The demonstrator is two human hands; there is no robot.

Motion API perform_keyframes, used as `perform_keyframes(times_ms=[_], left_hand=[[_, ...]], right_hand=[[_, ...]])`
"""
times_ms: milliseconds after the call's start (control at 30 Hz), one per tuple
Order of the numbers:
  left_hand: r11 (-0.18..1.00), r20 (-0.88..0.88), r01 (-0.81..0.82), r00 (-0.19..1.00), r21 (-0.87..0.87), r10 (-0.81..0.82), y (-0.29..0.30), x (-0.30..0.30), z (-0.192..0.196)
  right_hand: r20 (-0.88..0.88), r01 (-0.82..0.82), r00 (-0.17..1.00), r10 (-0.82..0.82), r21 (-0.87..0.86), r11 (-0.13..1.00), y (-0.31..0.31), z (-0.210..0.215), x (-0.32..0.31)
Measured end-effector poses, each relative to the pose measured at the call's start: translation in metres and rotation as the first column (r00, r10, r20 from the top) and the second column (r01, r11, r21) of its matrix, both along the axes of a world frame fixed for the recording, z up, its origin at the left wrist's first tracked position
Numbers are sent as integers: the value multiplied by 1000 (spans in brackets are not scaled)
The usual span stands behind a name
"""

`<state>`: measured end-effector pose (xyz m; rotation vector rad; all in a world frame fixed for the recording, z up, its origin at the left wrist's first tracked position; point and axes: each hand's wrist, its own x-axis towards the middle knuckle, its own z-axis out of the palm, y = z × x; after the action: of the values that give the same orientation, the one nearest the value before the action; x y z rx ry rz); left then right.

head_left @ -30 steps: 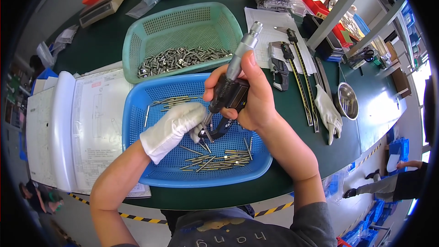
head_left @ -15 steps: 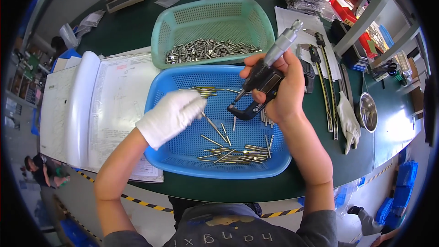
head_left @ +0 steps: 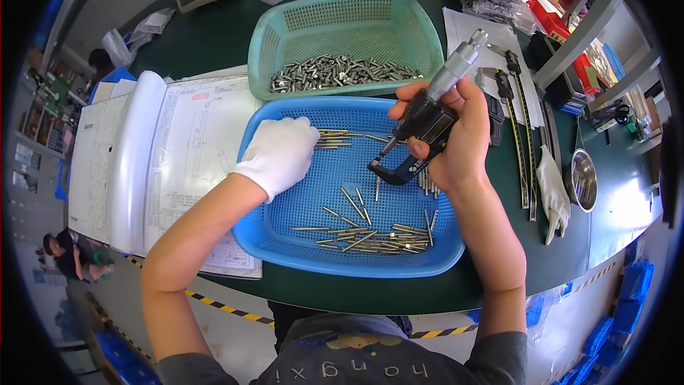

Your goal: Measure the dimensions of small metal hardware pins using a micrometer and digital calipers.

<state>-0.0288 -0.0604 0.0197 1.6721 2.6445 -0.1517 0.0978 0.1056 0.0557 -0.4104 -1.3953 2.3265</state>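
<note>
Pins (head_left: 329,138) lay in a small bundle at the upper left of the blue basket (head_left: 285,242), their long axes running roughly left to right, ends pointing toward the micrometer. The left hand (head_left: 279,155), in a white glove, rested palm down directly beside them, its fingertips touching or covering the near ends; whether any pin was pinched under the glove could not be told. The right hand (head_left: 456,135) was bare and closed firmly around the digital micrometer (head_left: 420,132), which tilted with its thimble up and to the right and its open frame down and to the left, over the basket's middle. The bundle sat to the left of that frame, near but apart, so the gloved hand was plainly the nearer one. A larger scatter of pins (head_left: 370,237) lay below both hands, toward the basket's near wall, mostly lengthwise left to right with a few crossed. Between the glove and the frame the mesh floor was open. Beyond the basket's far rim, touching it, stood a green basket (head_left: 285,43) of short metal parts; an open sheet of drawings (head_left: 192,142) lay left of the glove.
</note>
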Motion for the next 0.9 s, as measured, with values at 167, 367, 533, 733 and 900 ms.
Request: perform_keyframes(times_ms=[167, 367, 533, 733, 900], left_hand=[[999, -60, 8, 998, -31, -10, 2, 2, 1], [850, 543, -105, 808, 516, -229, -4, 12, 14], [867, 899, -282, 283, 411, -334, 4, 23, 40], [865, 933, -356, 79, 354, -350, 6, 25, 31], [854, 932, -417, -42, 311, -360, 3, 25, 24]], right_hand=[[-10, -10, 1000, 10, -20, 1000, 3, -3, -1], [60, -7, 998, 1, 94, 996, 3, -4, -2], [-3, -15, 1000, 15, -32, 999, 5, -2, 1], [-140, -125, 985, 102, -166, 978, 6, -3, 2], [-146, -177, 977, 157, -140, 974, 5, 0, 4]])
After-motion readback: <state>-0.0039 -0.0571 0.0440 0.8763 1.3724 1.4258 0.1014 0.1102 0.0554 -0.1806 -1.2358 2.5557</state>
